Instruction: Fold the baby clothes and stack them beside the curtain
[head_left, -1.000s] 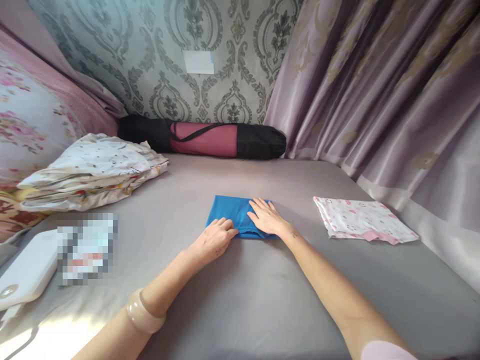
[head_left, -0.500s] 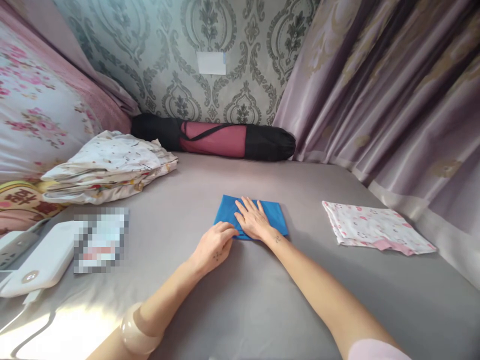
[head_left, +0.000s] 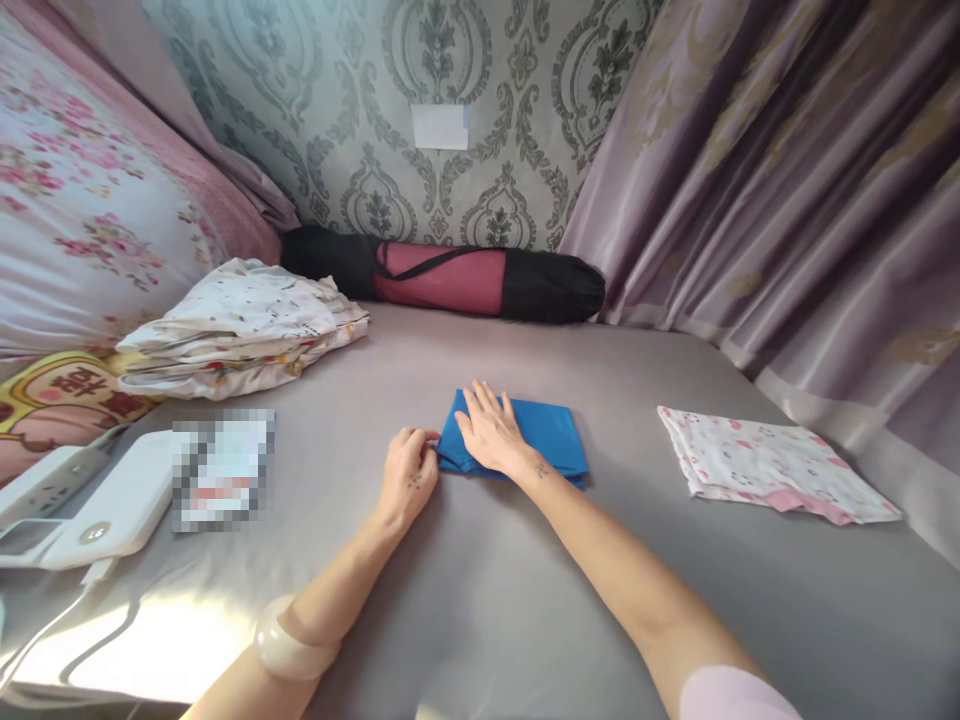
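A folded blue cloth (head_left: 551,432) lies on the grey sheet in the middle of the head view. My right hand (head_left: 491,430) rests flat on its left half, fingers spread and pointing away from me. At the cloth's left front corner is my left hand (head_left: 411,470), its fingers curled in a pinch at the edge. The fingertips there are partly hidden, but a bit of the blue corner reaches into them. The cloth's front edge shows a few uneven layers. A pale bangle (head_left: 294,640) circles my left forearm.
Right of the cloth lies a folded white-and-pink printed garment (head_left: 776,465). At left are a stack of folded printed fabric (head_left: 247,330), a white power bank (head_left: 124,505), a power strip (head_left: 56,480) and a blurred packet (head_left: 229,470). A long black-and-maroon bag (head_left: 442,278) lies along the wall.
My left hand has moved left along the cloth's front edge to its left corner. My right hand has shifted slightly left on the cloth. The view has turned a little left.
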